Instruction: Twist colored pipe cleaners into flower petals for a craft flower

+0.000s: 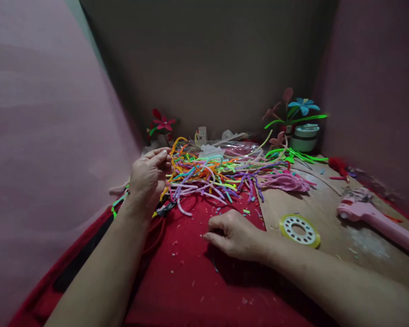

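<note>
A tangled heap of fuzzy chenille stems point(204, 175) is lying toward the far side of the red cloth point(177, 281), spilling at its right end onto the brown board point(327, 218). The stems are showing orange, lavender, purple, yellow, mint and pink; many are bending or kinking, and the orange ones at the left end are curling in tight waves. As a whole, the heap is stretching from left to right, its long axis running across the person's view. Single stems are pointing many ways: one pale lavender stem is hooking down toward the person, while the pink bundle point(288, 181) is lying sideways, its ends pointing right.

The left hand point(152, 175) is reaching to the heap's left edge, its fingers bending beside the orange stems; whether they are pinching one cannot be told. The right hand point(233, 236) is hovering or resting low over the cloth, nearer the person than the heap, fingers curling in and thumb sitting close to the index finger; whether anything is between them cannot be told.
</note>
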The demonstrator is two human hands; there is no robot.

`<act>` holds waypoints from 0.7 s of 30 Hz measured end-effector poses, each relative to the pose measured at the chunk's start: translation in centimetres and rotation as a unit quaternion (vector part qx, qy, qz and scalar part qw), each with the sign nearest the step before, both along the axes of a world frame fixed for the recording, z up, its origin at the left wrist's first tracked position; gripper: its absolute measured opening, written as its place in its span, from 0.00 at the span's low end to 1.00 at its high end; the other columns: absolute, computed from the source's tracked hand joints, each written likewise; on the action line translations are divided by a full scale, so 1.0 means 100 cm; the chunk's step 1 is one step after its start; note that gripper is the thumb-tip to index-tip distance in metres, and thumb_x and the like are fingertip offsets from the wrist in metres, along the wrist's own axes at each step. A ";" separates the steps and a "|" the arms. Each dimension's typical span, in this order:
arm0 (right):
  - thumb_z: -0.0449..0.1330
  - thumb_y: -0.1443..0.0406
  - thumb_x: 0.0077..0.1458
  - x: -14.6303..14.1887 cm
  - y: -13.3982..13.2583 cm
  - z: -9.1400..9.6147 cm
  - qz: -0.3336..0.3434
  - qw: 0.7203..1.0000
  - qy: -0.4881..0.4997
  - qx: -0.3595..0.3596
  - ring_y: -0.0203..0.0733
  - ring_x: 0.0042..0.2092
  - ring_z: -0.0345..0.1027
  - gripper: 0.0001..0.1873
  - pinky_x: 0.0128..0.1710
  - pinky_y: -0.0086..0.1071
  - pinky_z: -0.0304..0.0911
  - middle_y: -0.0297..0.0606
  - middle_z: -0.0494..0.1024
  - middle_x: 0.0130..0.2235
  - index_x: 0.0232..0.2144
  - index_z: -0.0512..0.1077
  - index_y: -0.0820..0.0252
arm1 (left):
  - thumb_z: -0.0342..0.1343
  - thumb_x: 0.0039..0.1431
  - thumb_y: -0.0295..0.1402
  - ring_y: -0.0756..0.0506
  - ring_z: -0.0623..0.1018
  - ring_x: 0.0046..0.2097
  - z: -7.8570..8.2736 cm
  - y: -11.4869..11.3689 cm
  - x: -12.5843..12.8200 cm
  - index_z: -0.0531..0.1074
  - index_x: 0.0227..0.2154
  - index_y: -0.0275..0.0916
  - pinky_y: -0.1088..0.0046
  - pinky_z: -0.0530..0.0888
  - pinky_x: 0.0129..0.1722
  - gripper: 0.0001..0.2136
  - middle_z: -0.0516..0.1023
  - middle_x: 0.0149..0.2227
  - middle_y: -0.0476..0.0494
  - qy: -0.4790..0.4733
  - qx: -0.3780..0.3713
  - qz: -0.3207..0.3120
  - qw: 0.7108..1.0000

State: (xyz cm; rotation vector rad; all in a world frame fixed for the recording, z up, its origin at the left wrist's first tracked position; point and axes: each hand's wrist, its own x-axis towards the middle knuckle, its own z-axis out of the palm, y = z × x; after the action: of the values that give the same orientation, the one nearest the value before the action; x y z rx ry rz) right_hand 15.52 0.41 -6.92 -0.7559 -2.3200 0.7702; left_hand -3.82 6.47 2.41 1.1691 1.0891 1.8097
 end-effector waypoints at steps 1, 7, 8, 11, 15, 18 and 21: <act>0.57 0.67 0.50 0.000 0.000 0.000 -0.001 1.000 0.000 -0.001 0.28 0.20 0.45 0.13 0.23 0.27 0.42 0.26 0.57 0.16 0.16 0.64 0.63 | 0.55 0.46 0.24 0.56 0.68 0.21 -0.002 0.003 -0.006 0.72 0.26 0.32 0.81 0.65 0.21 0.03 0.69 0.20 0.51 -0.042 -0.014 -0.008 0.999; 0.57 0.67 0.50 0.000 0.001 -0.001 0.004 1.000 -0.002 0.002 0.28 0.21 0.43 0.14 0.23 0.27 0.40 0.25 0.53 0.17 0.15 0.61 0.63 | 0.50 0.52 0.22 0.55 0.71 0.25 0.001 0.012 -0.026 0.70 0.28 0.31 0.77 0.72 0.31 0.05 0.70 0.23 0.48 -0.217 -0.052 -0.080 0.972; 0.56 0.67 0.50 0.000 0.001 -0.001 0.004 1.000 -0.003 0.002 0.28 0.21 0.43 0.14 0.23 0.27 0.40 0.26 0.53 0.17 0.15 0.61 0.62 | 0.50 0.53 0.22 0.55 0.71 0.25 0.001 0.012 -0.028 0.70 0.29 0.31 0.76 0.72 0.33 0.04 0.70 0.24 0.49 -0.245 -0.047 -0.103 0.963; 0.56 0.68 0.50 -0.001 0.000 0.000 0.004 1.000 -0.006 -0.006 0.28 0.21 0.44 0.14 0.23 0.28 0.41 0.26 0.54 0.17 0.15 0.61 0.62 | 0.52 0.50 0.22 0.57 0.70 0.23 -0.004 0.013 -0.031 0.70 0.28 0.32 0.78 0.71 0.31 0.03 0.69 0.23 0.50 -0.212 -0.050 -0.119 0.969; 0.57 0.67 0.50 -0.001 -0.001 0.000 0.007 1.000 -0.004 -0.012 0.28 0.21 0.44 0.14 0.23 0.28 0.42 0.26 0.55 0.17 0.16 0.62 0.62 | 0.59 0.42 0.23 0.56 0.68 0.21 -0.019 0.014 -0.021 0.72 0.26 0.32 0.80 0.66 0.23 0.05 0.71 0.22 0.50 -0.020 -0.105 -0.099 0.989; 0.57 0.67 0.50 -0.001 0.000 0.000 0.006 1.000 -0.001 -0.008 0.28 0.21 0.44 0.13 0.23 0.27 0.41 0.26 0.54 0.16 0.16 0.62 0.62 | 0.63 0.38 0.27 0.54 0.68 0.20 -0.026 0.010 -0.009 0.74 0.26 0.31 0.80 0.63 0.20 0.08 0.72 0.21 0.49 0.095 -0.124 -0.099 0.983; 0.57 0.67 0.50 0.000 0.001 0.000 0.012 1.000 0.001 -0.003 0.28 0.21 0.45 0.13 0.23 0.27 0.41 0.26 0.55 0.16 0.16 0.63 0.63 | 0.62 0.40 0.31 0.54 0.67 0.20 -0.025 0.005 0.000 0.74 0.25 0.33 0.79 0.62 0.20 0.08 0.71 0.19 0.50 0.208 -0.114 -0.073 0.969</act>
State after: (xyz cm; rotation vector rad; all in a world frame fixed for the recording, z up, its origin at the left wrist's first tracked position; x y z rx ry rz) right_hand 15.48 0.51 -6.90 -0.7308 -2.3290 0.7893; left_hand -3.84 6.95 -0.14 1.4819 1.3653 1.3167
